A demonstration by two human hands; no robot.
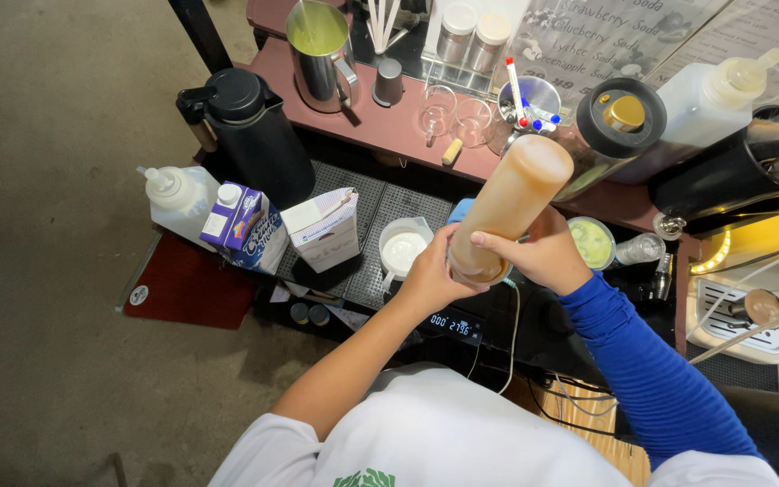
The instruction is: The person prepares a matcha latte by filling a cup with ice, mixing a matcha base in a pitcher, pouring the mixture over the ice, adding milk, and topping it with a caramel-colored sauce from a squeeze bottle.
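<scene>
A tall clear bottle of light brown liquid (pixel 511 203) is tilted, its base up and to the right, its mouth down toward me. My left hand (pixel 430 271) grips the lower end at the mouth. My right hand (pixel 545 252), in a blue sleeve, holds the bottle's lower body from the right. Both hands are above a black digital scale (pixel 454 323) with a lit display. A white pitcher (pixel 401 250) sits just left of my left hand. What lies under the bottle's mouth is hidden by my hands.
Two cartons (pixel 250 225) (pixel 326 230), a white squeeze bottle (pixel 176 197) and a black thermos (pixel 245 135) stand at left. A steel jug of green liquid (pixel 317 50), small glasses (pixel 451 115), a cup of pens (pixel 526 97) and a green-filled cup (pixel 591 242) sit behind. A white jug (pixel 710 99) lies at right.
</scene>
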